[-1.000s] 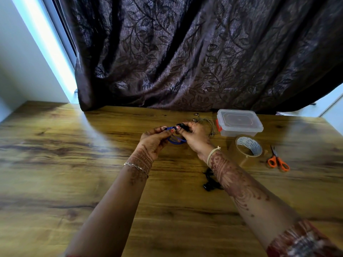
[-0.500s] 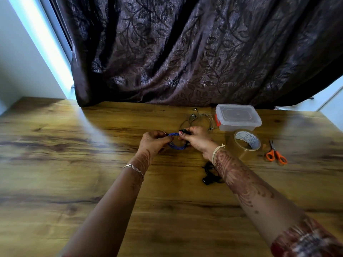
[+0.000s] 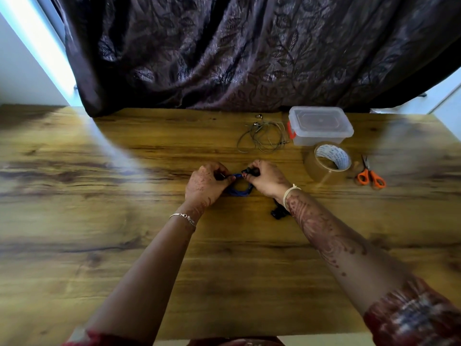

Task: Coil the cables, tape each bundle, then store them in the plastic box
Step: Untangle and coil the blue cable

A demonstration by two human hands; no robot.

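Observation:
A small coil of blue cable [image 3: 239, 190] sits at the middle of the wooden table [image 3: 99, 221]. My left hand [image 3: 204, 184] pinches its left side and my right hand [image 3: 265, 178] grips its black plug end at the top right. A loose grey cable [image 3: 262, 138] lies further back, beside the closed clear plastic box [image 3: 320, 126] with a red latch. A black cable bundle [image 3: 278, 212] lies partly hidden under my right wrist. The brown tape roll [image 3: 328, 162] stands in front of the box.
Orange-handled scissors [image 3: 370, 174] lie right of the tape. A dark patterned curtain [image 3: 249, 51] hangs over the table's far edge. Two small metal pieces [image 3: 258, 117] lie near the curtain.
The hands with the blue coil have come down towards the table and nearer to me. The view has tilted down, so the grey cable now shows in full.

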